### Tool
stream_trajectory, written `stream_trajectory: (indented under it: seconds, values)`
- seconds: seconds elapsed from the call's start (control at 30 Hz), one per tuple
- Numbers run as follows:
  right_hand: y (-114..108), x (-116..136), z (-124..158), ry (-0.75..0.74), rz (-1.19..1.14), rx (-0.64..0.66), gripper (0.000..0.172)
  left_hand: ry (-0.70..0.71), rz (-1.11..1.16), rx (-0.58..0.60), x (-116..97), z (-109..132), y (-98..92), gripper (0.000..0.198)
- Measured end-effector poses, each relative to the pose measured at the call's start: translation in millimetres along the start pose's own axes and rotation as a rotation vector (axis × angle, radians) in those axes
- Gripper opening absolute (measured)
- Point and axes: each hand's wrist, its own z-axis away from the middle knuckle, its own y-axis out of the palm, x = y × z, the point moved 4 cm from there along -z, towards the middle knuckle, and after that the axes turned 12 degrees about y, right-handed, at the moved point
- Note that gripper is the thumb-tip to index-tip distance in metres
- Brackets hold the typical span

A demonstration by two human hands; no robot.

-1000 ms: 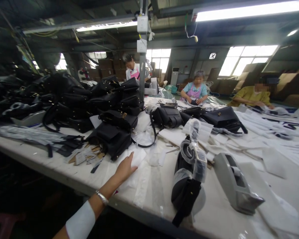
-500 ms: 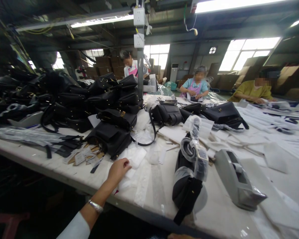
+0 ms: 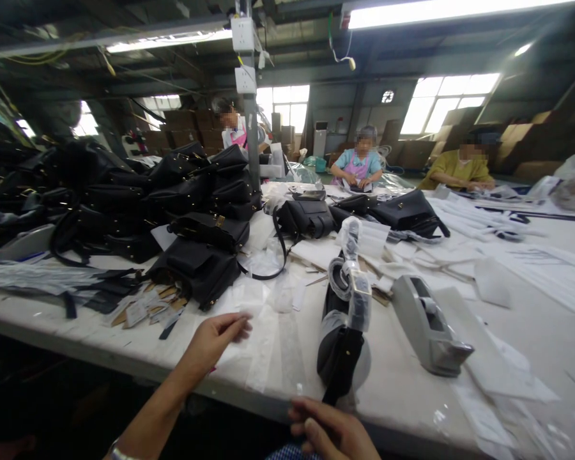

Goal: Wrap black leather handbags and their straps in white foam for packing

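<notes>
My left hand (image 3: pixel 220 333) hovers over the table's front edge, beside thin white and clear plastic sheets (image 3: pixel 255 342). Its fingers are loosely bent and apart, with blurred tips, and I see nothing held in them. Low in the view, my right hand (image 3: pixel 333 429) is open with fingers loosely stretched, just below the strap end of a black handbag (image 3: pixel 338 361). That bag stands on the table, its strap and ring wrapped in clear plastic film (image 3: pixel 359 300). Another black handbag (image 3: pixel 199 265) lies beyond my left hand, with a loop of strap.
A grey tape dispenser (image 3: pixel 429 326) stands right of the wrapped bag. Cardboard tags (image 3: pixel 141 310) lie left, before a large pile of black bags (image 3: pixel 172 191). White foam sheets (image 3: pixel 489 338) cover the right side. A metal post (image 3: pixel 252 140) rises behind; several people work across the table.
My right hand has come up into view from the bottom edge. My left hand has drawn back a little from the white sheets, and its fingers have loosened. The view has turned right.
</notes>
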Motion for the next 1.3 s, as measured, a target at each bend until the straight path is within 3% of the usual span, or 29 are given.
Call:
stream_trajectory:
  seconds: [0.07,0.13,0.23,0.3,0.4,0.6,0.67,0.77,0.83,1.13,1.3]
  values:
    - [6.9,10.2,-4.3,-0.046,-0.163,-0.062,0.064,-0.004,0.16,0.14,-24.6,26.0,26.9,0.04]
    - [7.9,23.7,-4.0,-0.086,-0.259,-0.166,0.061,0.014,0.228,0.283,-41.4,53.7,54.2,0.035]
    - [1.2,38.8,4.7,-0.088,-0.272,-0.343,0.044,0.054,0.212,0.42,-45.4,85.3,84.3,0.032]
    - [-0.9,40.6,11.8,-0.08,-0.196,-0.39,0.034,0.064,0.266,0.406,-40.3,94.4,94.5,0.032]
    - [4.6,31.5,19.0,-0.068,-0.078,-0.369,0.024,0.028,0.388,0.277,-35.6,93.2,100.6,0.05]
    - [6.0,20.9,34.7,-0.12,0.098,-0.311,0.017,0.015,0.414,0.204,-56.7,84.0,110.9,0.029]
    - [-9.8,20.9,43.4,-0.15,0.151,-0.418,0.016,-0.082,0.476,0.164,-60.0,83.8,110.1,0.032]
    - [-39.2,17.1,54.4,-0.173,0.212,-0.736,0.023,-0.196,0.54,0.101,-59.8,83.4,107.1,0.038]
    - [-48.2,12.6,53.4,-0.147,0.234,-0.822,0.026,-0.227,0.575,0.079,-57.2,82.2,107.2,0.039]
    - [-33.3,7.5,28.7,-0.062,0.082,-0.764,0.028,-0.255,0.696,0.132,-37.9,84.8,117.9,0.036]
    - [-29.2,8.1,28.1,-0.017,-0.097,-0.571,0.033,-0.245,0.758,0.122,-19.0,90.3,116.8,0.04]
